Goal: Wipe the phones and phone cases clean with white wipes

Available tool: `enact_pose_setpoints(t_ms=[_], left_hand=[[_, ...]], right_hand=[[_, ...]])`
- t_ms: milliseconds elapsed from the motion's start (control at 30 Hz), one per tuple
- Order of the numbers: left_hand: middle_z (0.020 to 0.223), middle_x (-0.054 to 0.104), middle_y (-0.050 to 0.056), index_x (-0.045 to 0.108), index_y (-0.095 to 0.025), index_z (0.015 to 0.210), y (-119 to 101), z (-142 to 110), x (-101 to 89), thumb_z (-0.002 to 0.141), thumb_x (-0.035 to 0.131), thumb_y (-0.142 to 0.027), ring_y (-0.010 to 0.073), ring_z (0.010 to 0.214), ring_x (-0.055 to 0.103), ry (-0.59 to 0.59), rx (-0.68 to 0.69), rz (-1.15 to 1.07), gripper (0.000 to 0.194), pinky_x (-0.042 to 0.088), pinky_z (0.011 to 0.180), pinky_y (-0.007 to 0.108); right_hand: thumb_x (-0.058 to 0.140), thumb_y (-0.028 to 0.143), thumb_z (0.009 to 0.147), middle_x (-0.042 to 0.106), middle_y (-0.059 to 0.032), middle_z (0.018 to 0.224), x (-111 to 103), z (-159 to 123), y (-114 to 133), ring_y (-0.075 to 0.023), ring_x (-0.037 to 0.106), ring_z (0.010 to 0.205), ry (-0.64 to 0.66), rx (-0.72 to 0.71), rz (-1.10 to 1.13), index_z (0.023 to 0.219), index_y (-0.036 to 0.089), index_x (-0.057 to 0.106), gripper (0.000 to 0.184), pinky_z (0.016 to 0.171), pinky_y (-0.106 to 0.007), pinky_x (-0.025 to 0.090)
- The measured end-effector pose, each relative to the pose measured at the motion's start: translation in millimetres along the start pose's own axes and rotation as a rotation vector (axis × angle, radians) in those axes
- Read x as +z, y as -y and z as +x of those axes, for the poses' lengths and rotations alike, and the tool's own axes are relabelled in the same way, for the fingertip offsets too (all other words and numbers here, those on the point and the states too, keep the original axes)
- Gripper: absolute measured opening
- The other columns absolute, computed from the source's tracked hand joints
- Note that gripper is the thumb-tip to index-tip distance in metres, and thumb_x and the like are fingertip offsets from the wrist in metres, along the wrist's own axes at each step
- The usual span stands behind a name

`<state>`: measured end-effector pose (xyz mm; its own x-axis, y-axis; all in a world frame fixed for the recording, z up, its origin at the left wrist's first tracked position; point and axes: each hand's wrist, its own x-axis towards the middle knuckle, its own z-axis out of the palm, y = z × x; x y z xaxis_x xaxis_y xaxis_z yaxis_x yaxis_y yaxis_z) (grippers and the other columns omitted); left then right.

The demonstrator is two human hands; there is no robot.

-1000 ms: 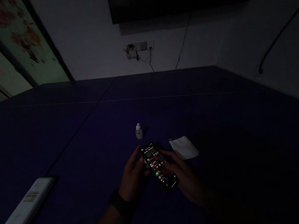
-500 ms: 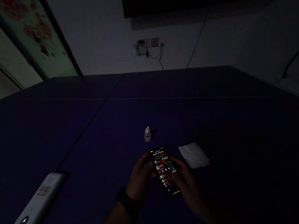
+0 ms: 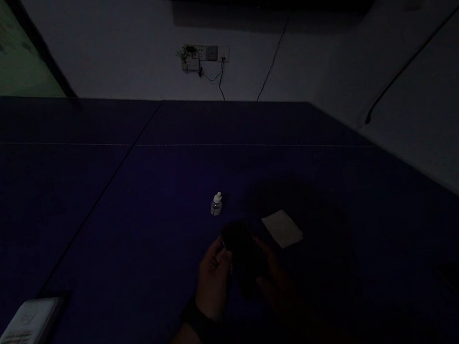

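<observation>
Phone (image 3: pixel 244 257): light, stiff, slippery glass; best taken by its long edges. Lies at six o'clock from small bottle (image 3: pixel 216 204). Left hand (image 3: pixel 213 280) closes narrowly on its edge; right hand (image 3: pixel 277 284) too dark to judge.

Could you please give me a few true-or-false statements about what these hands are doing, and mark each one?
1. The left hand and right hand both hold a phone. True.
2. The phone's screen is brightly lit. False: it looks dark.
3. A small white-capped bottle stands on the blue table beyond the phone. True.
4. A dark wristband is on the right wrist. False: the wristband is on the left wrist.
</observation>
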<state>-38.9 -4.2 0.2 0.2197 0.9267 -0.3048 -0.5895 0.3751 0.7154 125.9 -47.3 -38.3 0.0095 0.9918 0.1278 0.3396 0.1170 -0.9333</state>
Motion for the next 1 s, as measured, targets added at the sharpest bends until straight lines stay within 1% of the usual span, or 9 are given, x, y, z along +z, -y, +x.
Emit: enact_pose_setpoints(t_ms=[67,233,400,467,567,667,800,900,1000], left_hand=[[0.117,0.076,0.013,0.059,-0.02,0.144,1.0,-2.1,0.1,0.08,0.083,-0.042,0.0239,0.103,0.072,-0.017,0.005,0.004,0.072,0.054,0.094,0.036],[0.119,0.075,0.015,0.053,-0.016,0.149,2.0,-1.7,-1.8,0.08,0.081,-0.045,0.0274,0.11,0.07,-0.026,0.007,0.071,0.08,0.053,0.096,0.038],[0.126,0.073,0.013,0.053,-0.018,0.149,0.9,0.9,-5.3,0.085,0.077,-0.043,0.0269,0.118,0.068,0.012,0.054,0.139,0.073,0.051,0.1,0.037],[0.126,0.073,0.013,0.056,-0.017,0.147,0.2,0.9,-5.3,0.086,0.075,-0.043,0.0272,0.12,0.067,0.005,0.083,0.184,0.069,0.05,0.102,0.038],[0.128,0.073,0.012,0.061,-0.017,0.141,-0.5,0.4,-4.2,0.086,0.074,-0.041,0.0283,0.121,0.066,-0.021,0.125,0.28,0.061,0.048,0.105,0.04],[0.137,0.069,0.009,0.066,-0.019,0.135,0.1,0.9,-2.9,0.087,0.071,-0.034,0.0284,0.131,0.06,-0.032,0.211,0.39,0.051,0.04,0.115,0.042],[0.143,0.063,0.011,0.063,-0.019,0.14,2.6,2.8,-1.8,0.092,0.057,-0.027,0.0267,0.136,0.054,-0.042,0.33,0.701,0.049,0.034,0.119,0.042],[0.13,0.063,0.016,0.06,-0.015,0.142,3.5,2.8,-1.4,0.09,0.054,-0.024,0.0294,0.127,0.056,-0.09,0.341,0.889,0.053,0.036,0.115,0.045],[0.115,0.059,0.016,0.058,-0.011,0.142,1.6,0.1,-0.6,0.087,0.056,-0.027,0.0307,0.117,0.055,-0.094,0.322,1.012,0.057,0.039,0.11,0.047]], right_hand=[[0.051,0.041,0.096,0.041,-0.0146,0.162,1.3,-1.8,1.1,-0.0327,0.042,0.148,0.006,-0.013,-0.035,0.159,0.024,0.029,0.069,0.119,-0.053,0.039],[0.06,0.042,0.091,0.043,-0.0169,0.161,5.1,-2.9,5.0,-0.0344,0.045,0.146,0.003,-0.008,-0.141,0.16,0.024,0.026,0.079,0.116,-0.055,0.043],[0.088,0.036,0.061,0.045,-0.0217,0.157,16.5,-1.6,2.3,-0.0417,0.045,0.145,-0.043,-0.109,-0.316,0.162,0.021,0.02,0.122,0.113,-0.058,0.045],[0.091,0.034,0.057,0.046,-0.022,0.155,20.7,-1.6,0.9,-0.0422,0.046,0.143,-0.077,-0.133,-0.391,0.162,0.021,0.017,0.129,0.112,-0.057,0.045],[0.089,0.034,0.061,0.049,-0.0228,0.15,24.5,-2.3,2.2,-0.0428,0.05,0.139,-0.125,-0.174,-0.481,0.162,0.021,0.013,0.127,0.11,-0.058,0.046],[0.087,0.036,0.062,0.055,-0.0236,0.14,25.7,-3.4,9.9,-0.0458,0.054,0.129,-0.156,-0.155,-0.579,0.161,0.018,0.017,0.123,0.104,-0.062,0.046],[0.079,0.033,0.068,0.06,-0.0228,0.129,27.0,-6.3,24.7,-0.0439,0.056,0.119,-0.171,-0.082,-0.692,0.158,0.013,0.023,0.108,0.097,-0.059,0.047],[0.077,0.036,0.072,0.059,-0.0219,0.127,29.0,-8.5,33.0,-0.0417,0.056,0.115,-0.165,-0.049,-0.737,0.156,0.012,0.027,0.101,0.097,-0.056,0.047],[0.078,0.04,0.072,0.058,-0.0222,0.127,31.4,-8.6,38.2,-0.0409,0.055,0.116,-0.153,-0.02,-0.741,0.153,0.01,0.03,0.099,0.1,-0.054,0.045]])
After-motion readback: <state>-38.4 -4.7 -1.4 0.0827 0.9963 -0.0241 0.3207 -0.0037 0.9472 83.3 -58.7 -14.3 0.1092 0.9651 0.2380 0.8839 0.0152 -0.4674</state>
